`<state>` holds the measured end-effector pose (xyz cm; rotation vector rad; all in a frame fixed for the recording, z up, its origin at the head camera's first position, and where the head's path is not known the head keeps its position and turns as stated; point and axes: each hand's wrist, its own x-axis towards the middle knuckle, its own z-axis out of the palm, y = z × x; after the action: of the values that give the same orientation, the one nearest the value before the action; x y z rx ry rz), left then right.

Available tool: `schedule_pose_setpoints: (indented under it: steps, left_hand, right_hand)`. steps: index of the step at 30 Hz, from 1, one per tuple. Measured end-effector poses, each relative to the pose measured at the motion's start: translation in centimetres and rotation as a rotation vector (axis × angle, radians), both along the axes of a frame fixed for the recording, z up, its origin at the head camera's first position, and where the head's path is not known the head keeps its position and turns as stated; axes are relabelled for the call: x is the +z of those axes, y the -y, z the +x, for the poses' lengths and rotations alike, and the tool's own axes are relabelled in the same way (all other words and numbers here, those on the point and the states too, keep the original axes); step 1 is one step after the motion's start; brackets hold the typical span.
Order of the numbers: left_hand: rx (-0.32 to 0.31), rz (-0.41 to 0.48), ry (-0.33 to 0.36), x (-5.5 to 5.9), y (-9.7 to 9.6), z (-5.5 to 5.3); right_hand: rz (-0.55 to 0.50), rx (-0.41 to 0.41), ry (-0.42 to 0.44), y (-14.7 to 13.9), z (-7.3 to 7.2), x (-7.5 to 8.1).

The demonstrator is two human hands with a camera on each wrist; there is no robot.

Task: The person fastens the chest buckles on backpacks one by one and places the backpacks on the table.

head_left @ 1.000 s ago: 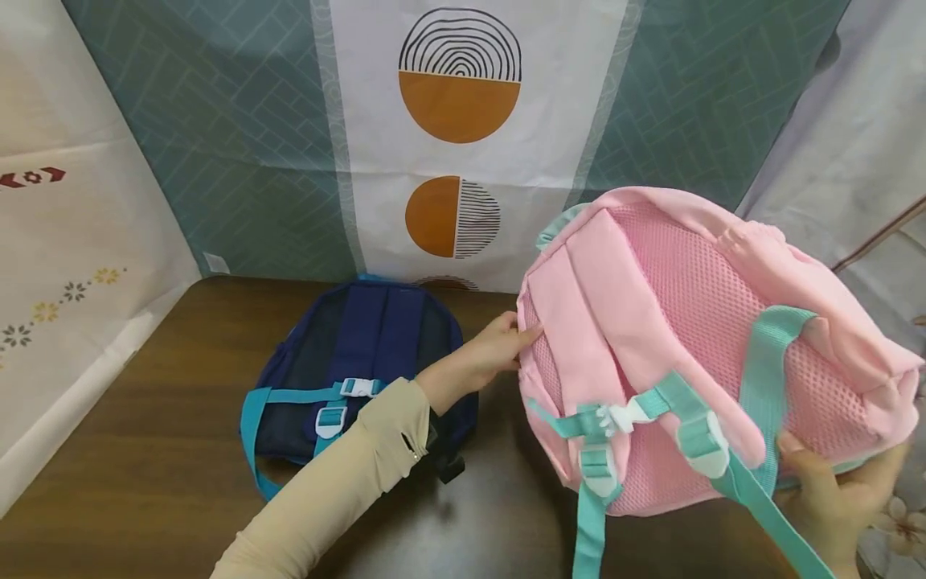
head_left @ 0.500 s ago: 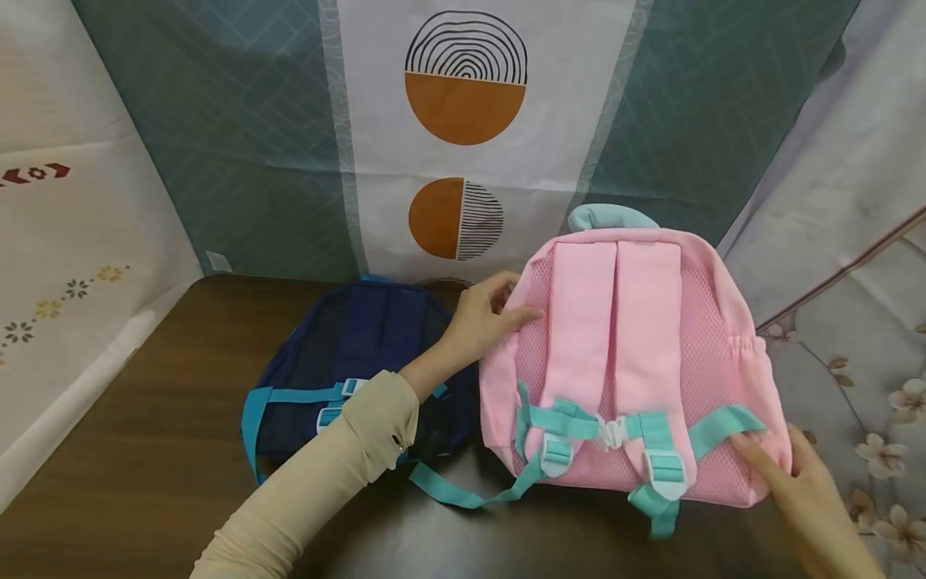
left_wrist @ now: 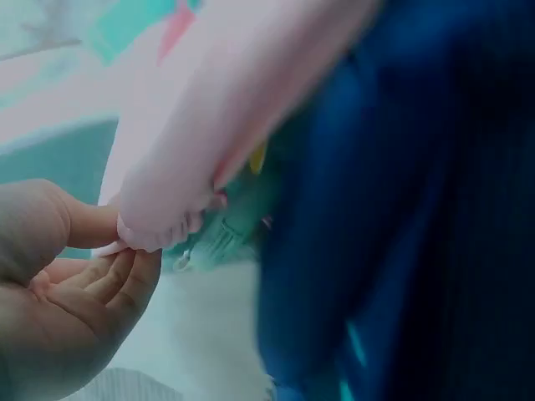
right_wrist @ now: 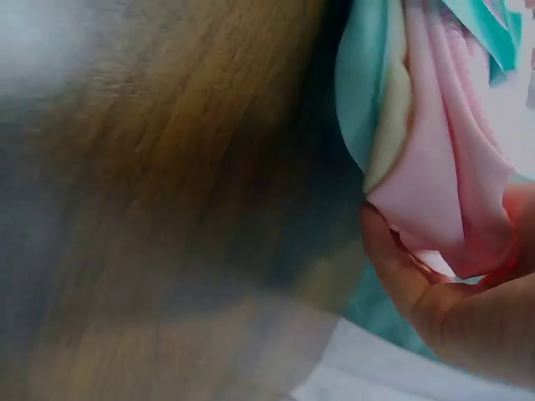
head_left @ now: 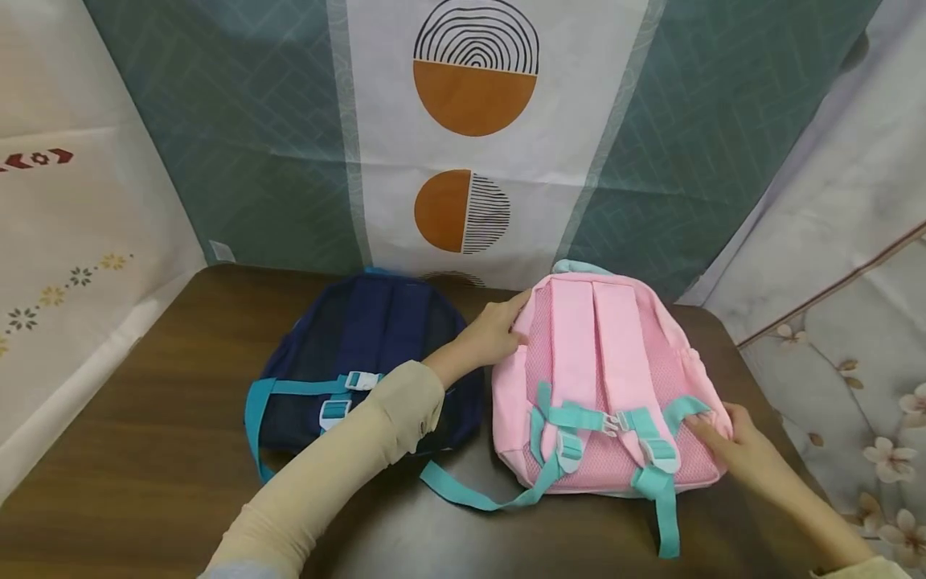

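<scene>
A pink backpack (head_left: 615, 362) lies on the right side of the table, its mesh back and shoulder straps facing up and its teal handle toward the back. Teal straps with white buckles cross its lower part. My left hand (head_left: 492, 330) pinches its upper left edge; the left wrist view shows thumb and fingers on the pink fabric (left_wrist: 175, 184). At the lower right side, my right hand (head_left: 745, 450) grips the pink side fabric (right_wrist: 435, 175). Left of it, a navy backpack (head_left: 383, 322) lies with its straps up, partly behind my left forearm.
A dark wooden table (head_left: 130, 434) carries both bags. A patterned green and white cloth (head_left: 282, 161) hangs along the back. Light printed cloths hang at the left (head_left: 65, 225) and right (head_left: 854, 362). A loose teal strap end (head_left: 456, 490) trails between the bags.
The pink backpack has gone from raised and tilted at the right to lower and flatter on the table, turned upright. Both hands have come down with it. The navy backpack stays put.
</scene>
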<state>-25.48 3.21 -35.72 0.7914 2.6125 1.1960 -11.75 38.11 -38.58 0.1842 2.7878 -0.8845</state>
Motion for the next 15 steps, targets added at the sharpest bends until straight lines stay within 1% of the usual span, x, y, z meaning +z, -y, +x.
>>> schedule_pose_setpoints:
  steps: [1, 2, 5, 8, 10, 12, 14, 15]
  left_hand:
    - [0.012, -0.039, -0.009, -0.4, 0.0, -0.4]
    - [0.021, -0.075, -0.011, -0.8, -0.1, -0.8]
    - [0.051, -0.133, -0.006, -1.8, -0.1, -1.6]
    - [0.125, -0.18, -0.018, -2.5, 0.0, -2.1]
    - [0.184, -0.214, -0.022, -2.7, 0.1, -2.3]
    - [0.223, -0.264, -0.035, -2.7, 0.3, -2.4]
    - [0.224, -0.309, -0.03, -2.5, 0.5, -2.5]
    - [0.209, -0.34, -0.023, -2.5, 0.7, -2.5]
  right_hand:
    - [0.041, 0.018, 0.007, 0.1, -0.4, -0.3]
    - [0.054, 0.03, 0.016, 0.3, -0.8, -0.5]
    - [0.084, 0.051, 0.031, 0.8, -1.6, -1.4]
    - [0.1, 0.06, 0.048, 1.0, -2.2, -1.8]
    - [0.129, 0.073, 0.052, 1.0, -2.7, -1.8]
    - [0.171, 0.097, 0.043, 1.1, -3.3, -1.6]
    - [0.236, 0.131, 0.031, 1.3, -4.1, -1.4]
    - [0.268, 0.145, 0.029, 1.5, -4.4, -1.3]
